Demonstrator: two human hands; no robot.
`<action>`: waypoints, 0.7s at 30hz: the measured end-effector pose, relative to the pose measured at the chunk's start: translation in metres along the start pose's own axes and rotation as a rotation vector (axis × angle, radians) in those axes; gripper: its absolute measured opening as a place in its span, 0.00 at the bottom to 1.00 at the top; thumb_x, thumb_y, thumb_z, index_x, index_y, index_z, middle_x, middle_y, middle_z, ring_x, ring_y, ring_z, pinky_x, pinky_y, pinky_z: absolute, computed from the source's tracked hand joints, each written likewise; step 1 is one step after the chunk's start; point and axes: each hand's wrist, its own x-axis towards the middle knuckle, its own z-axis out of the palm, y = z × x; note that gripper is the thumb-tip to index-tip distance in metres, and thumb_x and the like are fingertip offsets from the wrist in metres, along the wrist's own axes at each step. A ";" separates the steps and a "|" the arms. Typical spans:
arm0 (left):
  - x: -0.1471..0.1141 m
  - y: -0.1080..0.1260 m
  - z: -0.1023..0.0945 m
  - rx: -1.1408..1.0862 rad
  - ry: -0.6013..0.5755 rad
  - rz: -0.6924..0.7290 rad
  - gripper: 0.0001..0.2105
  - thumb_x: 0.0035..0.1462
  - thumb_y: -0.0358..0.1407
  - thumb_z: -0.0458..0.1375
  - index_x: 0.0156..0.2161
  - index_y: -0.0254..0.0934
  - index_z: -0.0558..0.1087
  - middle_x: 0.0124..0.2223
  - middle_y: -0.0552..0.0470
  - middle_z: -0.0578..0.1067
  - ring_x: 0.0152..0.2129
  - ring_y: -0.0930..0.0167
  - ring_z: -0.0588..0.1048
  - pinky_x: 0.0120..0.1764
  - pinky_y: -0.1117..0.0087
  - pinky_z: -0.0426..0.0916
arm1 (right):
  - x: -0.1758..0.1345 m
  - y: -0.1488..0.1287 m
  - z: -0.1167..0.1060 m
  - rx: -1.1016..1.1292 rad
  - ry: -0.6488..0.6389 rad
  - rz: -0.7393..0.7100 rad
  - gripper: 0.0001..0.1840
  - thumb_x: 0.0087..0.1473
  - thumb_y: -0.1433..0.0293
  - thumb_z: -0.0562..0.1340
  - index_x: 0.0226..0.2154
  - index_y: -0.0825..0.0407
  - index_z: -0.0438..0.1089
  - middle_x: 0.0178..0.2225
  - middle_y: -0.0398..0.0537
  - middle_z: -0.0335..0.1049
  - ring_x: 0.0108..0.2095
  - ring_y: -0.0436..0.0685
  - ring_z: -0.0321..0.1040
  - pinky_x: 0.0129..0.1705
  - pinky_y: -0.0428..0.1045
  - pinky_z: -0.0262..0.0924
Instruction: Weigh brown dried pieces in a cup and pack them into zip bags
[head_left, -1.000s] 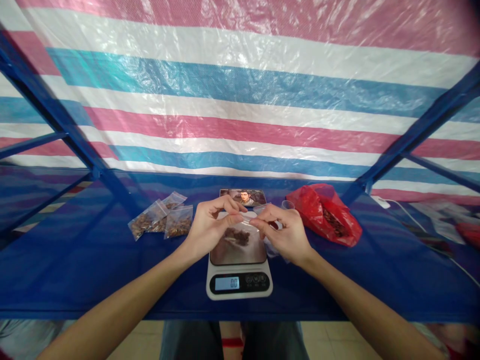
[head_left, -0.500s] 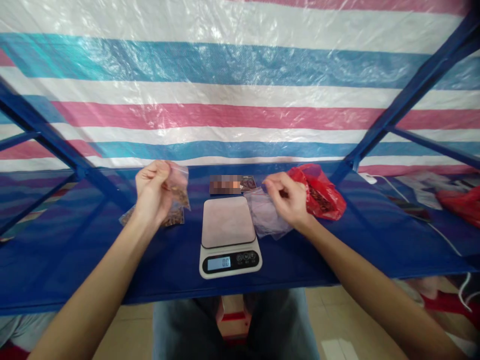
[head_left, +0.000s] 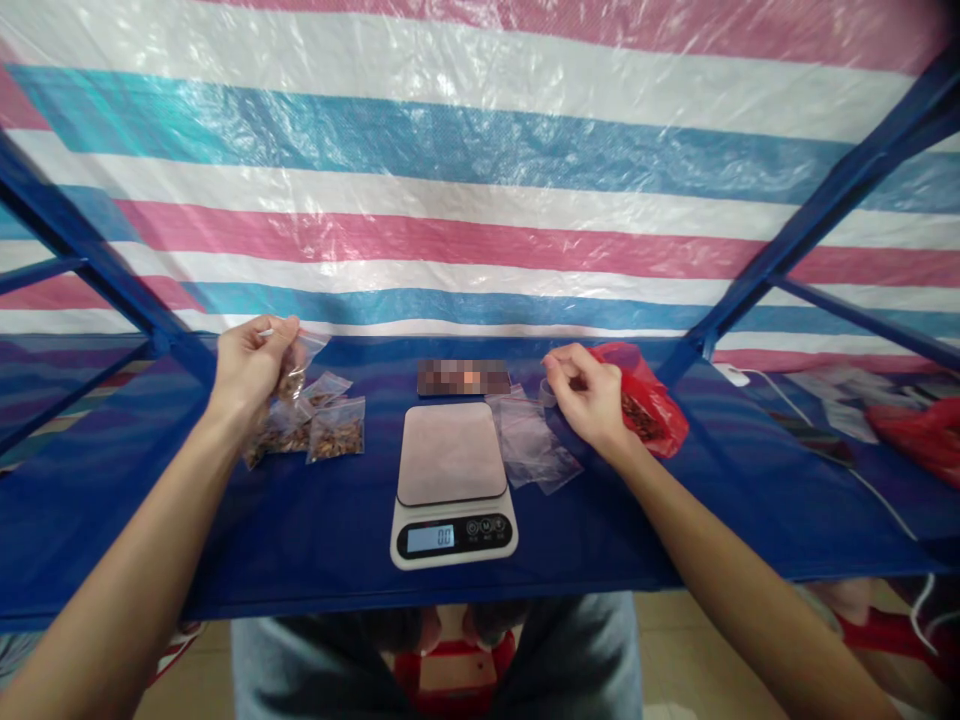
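My left hand (head_left: 249,368) pinches a small clear zip bag (head_left: 298,362) with brown dried pieces in it, held over a group of similar filled zip bags (head_left: 336,430). On the right, my right hand (head_left: 589,392) is closed, thumb against fingertips; whatever it holds, if anything, is too small to make out. Below its fingers lies a loose stack of clear zip bags (head_left: 529,440), apparently without contents. A red plastic bag (head_left: 654,400) with brown dried pieces stands open just behind that hand. Between the hands sits a white kitchen scale (head_left: 454,460), its display reading 0.0.
A dark card or packet (head_left: 461,378), partly blurred out, lies behind the scale. The blue tabletop (head_left: 585,550) has blue frame bars (head_left: 832,170) at both sides and a striped sheet (head_left: 450,230) behind. A white cable (head_left: 885,490) and another red bag (head_left: 919,435) are at far right.
My left hand has moved left with the filled zip bag, uncovering the filled bags on the table. My right hand stays closed near the red bag. The view has shifted slightly.
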 end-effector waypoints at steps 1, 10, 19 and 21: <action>0.003 -0.005 -0.006 0.062 -0.010 -0.025 0.16 0.71 0.37 0.64 0.30 0.34 0.69 0.17 0.65 0.68 0.09 0.82 0.60 0.17 0.80 0.51 | 0.001 0.003 -0.001 -0.014 -0.017 0.007 0.14 0.71 0.61 0.60 0.34 0.49 0.71 0.18 0.34 0.54 0.19 0.48 0.50 0.25 0.47 0.49; 0.010 -0.038 -0.037 0.917 -0.162 0.270 0.13 0.62 0.31 0.59 0.51 0.38 0.78 0.39 0.49 0.77 0.36 0.61 0.75 0.41 0.57 0.68 | 0.009 0.019 -0.007 -0.257 -0.427 -0.093 0.08 0.68 0.66 0.63 0.39 0.50 0.79 0.31 0.45 0.76 0.31 0.54 0.72 0.34 0.47 0.60; -0.045 -0.013 0.014 0.749 -0.085 0.811 0.13 0.67 0.27 0.53 0.45 0.41 0.79 0.48 0.46 0.78 0.49 0.58 0.76 0.54 0.54 0.71 | 0.035 0.030 -0.072 -0.557 -0.119 0.050 0.11 0.67 0.66 0.59 0.39 0.50 0.77 0.37 0.54 0.81 0.37 0.63 0.78 0.43 0.54 0.67; -0.054 -0.011 0.028 0.693 -0.161 0.889 0.14 0.65 0.24 0.54 0.45 0.42 0.79 0.47 0.47 0.79 0.48 0.60 0.77 0.52 0.56 0.71 | 0.034 0.041 -0.089 -0.592 -0.217 0.155 0.09 0.62 0.67 0.60 0.34 0.49 0.75 0.29 0.48 0.79 0.29 0.60 0.76 0.35 0.52 0.64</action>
